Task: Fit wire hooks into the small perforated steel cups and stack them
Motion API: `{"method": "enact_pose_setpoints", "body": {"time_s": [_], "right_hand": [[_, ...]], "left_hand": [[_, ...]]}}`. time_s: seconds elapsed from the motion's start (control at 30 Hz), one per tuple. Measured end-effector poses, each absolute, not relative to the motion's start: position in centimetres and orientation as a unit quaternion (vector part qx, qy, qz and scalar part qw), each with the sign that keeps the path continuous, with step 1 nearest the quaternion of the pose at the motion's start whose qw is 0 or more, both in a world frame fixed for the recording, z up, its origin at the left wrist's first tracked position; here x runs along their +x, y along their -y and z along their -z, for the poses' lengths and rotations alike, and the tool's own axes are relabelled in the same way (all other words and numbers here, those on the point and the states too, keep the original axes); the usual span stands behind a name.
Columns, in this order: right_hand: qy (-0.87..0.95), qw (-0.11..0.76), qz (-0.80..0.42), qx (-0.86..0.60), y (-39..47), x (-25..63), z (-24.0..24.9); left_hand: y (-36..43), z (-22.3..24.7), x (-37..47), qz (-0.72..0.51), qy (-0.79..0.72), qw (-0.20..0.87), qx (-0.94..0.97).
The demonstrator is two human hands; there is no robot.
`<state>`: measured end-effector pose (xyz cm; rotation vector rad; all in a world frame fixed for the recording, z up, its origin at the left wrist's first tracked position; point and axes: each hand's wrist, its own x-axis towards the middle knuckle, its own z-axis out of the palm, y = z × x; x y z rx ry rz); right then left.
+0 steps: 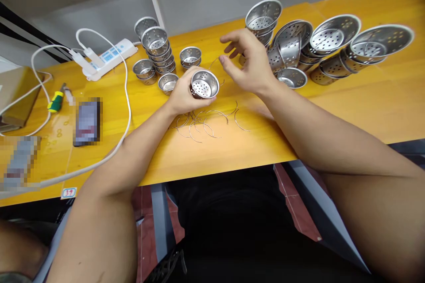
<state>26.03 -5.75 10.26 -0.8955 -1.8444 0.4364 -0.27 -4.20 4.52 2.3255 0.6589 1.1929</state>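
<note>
My left hand [182,93] is wrapped around a small perforated metal strainer basket [205,85], its open mouth tilted up toward me. To its right, my right hand [247,59] is raised with thumb and fingers apart. A thin wire [213,63] rises behind the held basket, its tip close to my right thumb; whether they touch I cannot tell. Below my left hand, several curved wires [202,124] lie loosely on the yellow table [206,154]. Behind it stand a small basket pair [190,56] and a single small basket [168,83].
Stacked small baskets [156,44] stand back left. Larger perforated baskets [335,35] are stacked along the right. At left are a power strip [109,59] with a white cable [128,97], a screwdriver [56,101], a phone [86,121] and a cardboard box [20,97].
</note>
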Motion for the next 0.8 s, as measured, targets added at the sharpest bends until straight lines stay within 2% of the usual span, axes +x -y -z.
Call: {"method": "enact_pose_setpoints", "body": {"time_s": [0.17, 0.33, 0.57, 0.8], "right_hand": [[0.878, 0.328, -0.107, -0.331, 6.1, 27.1, -11.7], [0.870, 0.276, -0.148, -0.381, 6.7, 26.7, -11.9], [0.832, 0.344, -0.139, -0.412, 6.2, 27.8, -11.8], [0.743, 0.454, -0.205, -0.447, 3.4, 28.5, -9.7]], "left_hand": [[4.9, -5.1, -0.3, -0.383, -0.254, 0.188, 0.868], [5.2, -5.0, -0.1, -0.375, -0.242, 0.181, 0.876], [3.1, -3.5, -0.6, -0.450, -0.265, 0.195, 0.830], [1.3, -2.3, -1.0, -0.480, -0.274, 0.224, 0.802]]}}
